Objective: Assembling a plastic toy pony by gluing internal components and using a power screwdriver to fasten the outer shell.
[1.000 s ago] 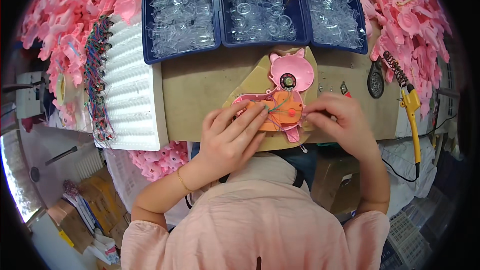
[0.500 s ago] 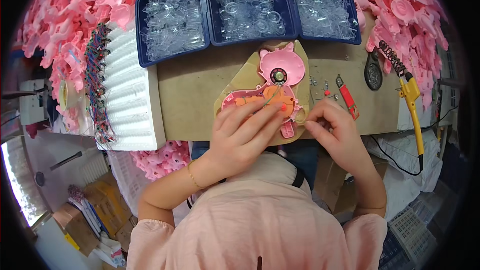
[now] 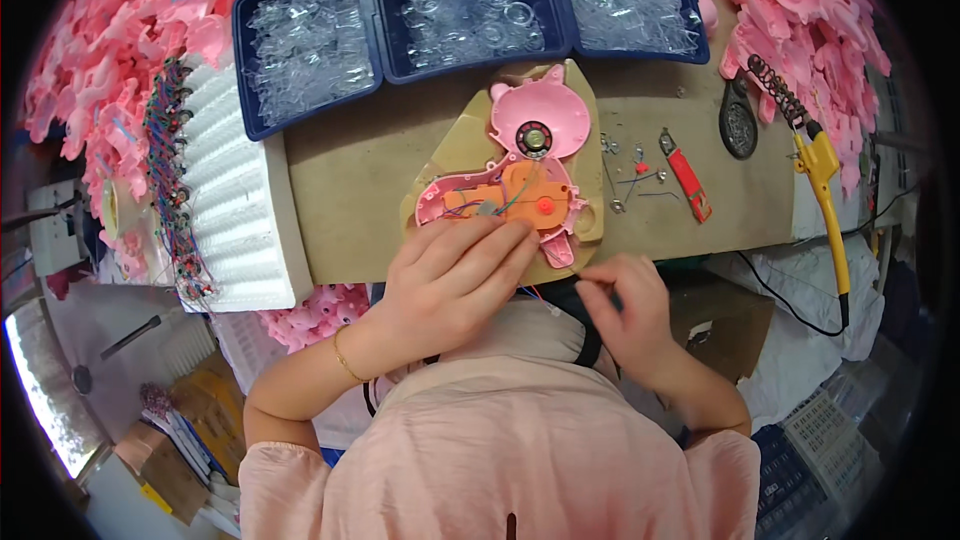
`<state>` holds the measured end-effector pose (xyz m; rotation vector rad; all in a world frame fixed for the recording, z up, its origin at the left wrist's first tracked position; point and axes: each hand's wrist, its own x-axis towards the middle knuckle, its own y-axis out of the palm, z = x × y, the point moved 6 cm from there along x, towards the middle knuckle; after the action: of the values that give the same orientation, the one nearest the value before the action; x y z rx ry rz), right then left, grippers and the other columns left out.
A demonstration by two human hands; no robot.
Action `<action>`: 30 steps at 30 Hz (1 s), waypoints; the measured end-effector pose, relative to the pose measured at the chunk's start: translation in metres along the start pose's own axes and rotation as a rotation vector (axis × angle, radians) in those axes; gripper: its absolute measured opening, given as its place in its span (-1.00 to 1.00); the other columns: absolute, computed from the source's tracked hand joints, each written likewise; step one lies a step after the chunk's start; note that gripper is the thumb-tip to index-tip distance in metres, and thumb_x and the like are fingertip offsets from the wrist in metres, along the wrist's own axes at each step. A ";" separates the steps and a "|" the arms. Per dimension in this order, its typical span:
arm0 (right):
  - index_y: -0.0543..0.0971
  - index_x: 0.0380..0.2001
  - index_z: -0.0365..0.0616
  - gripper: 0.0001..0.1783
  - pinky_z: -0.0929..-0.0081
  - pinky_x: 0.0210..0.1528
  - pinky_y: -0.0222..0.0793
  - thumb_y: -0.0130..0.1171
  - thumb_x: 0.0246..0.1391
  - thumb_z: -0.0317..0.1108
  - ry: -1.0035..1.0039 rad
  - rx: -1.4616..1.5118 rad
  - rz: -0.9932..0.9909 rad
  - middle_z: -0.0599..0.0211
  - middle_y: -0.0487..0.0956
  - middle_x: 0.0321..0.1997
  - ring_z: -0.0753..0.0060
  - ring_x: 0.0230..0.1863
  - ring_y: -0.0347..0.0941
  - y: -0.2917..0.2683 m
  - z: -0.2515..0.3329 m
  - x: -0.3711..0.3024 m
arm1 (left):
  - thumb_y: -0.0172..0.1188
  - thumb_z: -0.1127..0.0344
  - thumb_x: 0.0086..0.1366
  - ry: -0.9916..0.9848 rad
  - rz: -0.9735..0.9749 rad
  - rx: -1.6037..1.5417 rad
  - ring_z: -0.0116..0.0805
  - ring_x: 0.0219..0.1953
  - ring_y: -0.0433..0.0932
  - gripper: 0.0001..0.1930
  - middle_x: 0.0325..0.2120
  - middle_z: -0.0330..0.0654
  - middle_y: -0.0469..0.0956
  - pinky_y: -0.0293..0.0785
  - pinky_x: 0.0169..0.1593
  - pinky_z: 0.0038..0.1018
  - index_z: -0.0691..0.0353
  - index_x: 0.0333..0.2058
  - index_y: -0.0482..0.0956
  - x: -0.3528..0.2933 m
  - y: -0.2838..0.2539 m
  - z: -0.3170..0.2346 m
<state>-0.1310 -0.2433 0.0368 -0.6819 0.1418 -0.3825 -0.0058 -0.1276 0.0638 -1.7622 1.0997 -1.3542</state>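
A pink animal-shaped plastic shell [image 3: 545, 112] lies in a tan holder [image 3: 468, 140] on the bench. A round black-ringed speaker [image 3: 534, 139] sits in its head part, and an orange plastic housing [image 3: 520, 180] with a red knob [image 3: 545, 206] and thin wires fills the body. My left hand [image 3: 455, 280] rests with outstretched fingers along the near edge of the housing and shell. Off the holder's near right corner is my right hand [image 3: 632, 310], its thumb and fingers curled together; whatever is between them is too small to make out. Red and blue wires [image 3: 535, 293] hang by the holder's near edge.
Blue bins [image 3: 378, 35] of clear plastic parts stand at the back. Pink shells [image 3: 130, 60] pile up on both sides. A white foam tray [image 3: 245, 190] with wired parts lies left. To the right are a red cutter [image 3: 686, 178], small metal bits and a yellow soldering iron [image 3: 822, 175].
The view has shifted slightly. My right hand has moved nearer to me, below the holder's corner. My left hand has slid back, uncovering more of the orange housing.
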 end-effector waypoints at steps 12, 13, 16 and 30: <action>0.55 -0.31 -0.20 -0.80 0.43 -0.26 0.32 0.20 -0.10 -0.53 -0.264 -0.152 -0.009 0.24 0.55 -0.35 0.27 -0.33 0.45 -0.024 0.016 0.065 | 0.10 0.34 -0.08 0.162 0.090 0.330 -0.38 -0.09 0.39 -0.65 -0.16 -0.15 0.47 0.31 -0.20 -0.56 0.35 -0.26 0.55 0.001 0.000 -0.022; 0.55 -0.32 -0.21 -0.81 0.44 -0.27 0.33 0.19 -0.09 -0.54 -0.235 -0.110 0.039 0.24 0.56 -0.35 0.28 -0.33 0.47 -0.025 0.015 0.065 | 0.10 0.34 -0.08 0.155 0.089 0.332 -0.38 -0.09 0.39 -0.65 -0.16 -0.15 0.47 0.31 -0.20 -0.56 0.35 -0.26 0.55 0.000 0.000 -0.020; 0.58 -0.31 -0.22 -0.82 0.49 -0.29 0.36 0.18 -0.08 -0.54 -0.173 -0.058 0.098 0.24 0.58 -0.36 0.29 -0.35 0.49 -0.026 0.014 0.073 | 0.09 0.35 -0.08 0.183 0.095 0.309 -0.34 -0.06 0.37 -0.65 -0.11 -0.10 0.46 0.30 -0.21 -0.55 0.36 -0.27 0.55 -0.001 0.001 -0.020; 0.56 -0.43 -0.15 -0.83 0.37 -0.28 0.24 0.28 -0.21 -0.50 -0.277 -0.272 -0.124 0.35 0.49 -0.39 0.24 -0.32 0.38 -0.017 0.020 0.056 | 0.07 0.32 -0.14 0.186 0.143 0.240 -0.27 -0.05 0.37 -0.69 -0.11 -0.03 0.45 0.34 -0.10 -0.49 0.41 -0.40 0.56 -0.001 0.007 -0.023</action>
<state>-0.0800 -0.2654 0.0623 -1.0081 -0.1143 -0.3870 -0.0297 -0.1302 0.0631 -1.3822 1.0878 -1.5145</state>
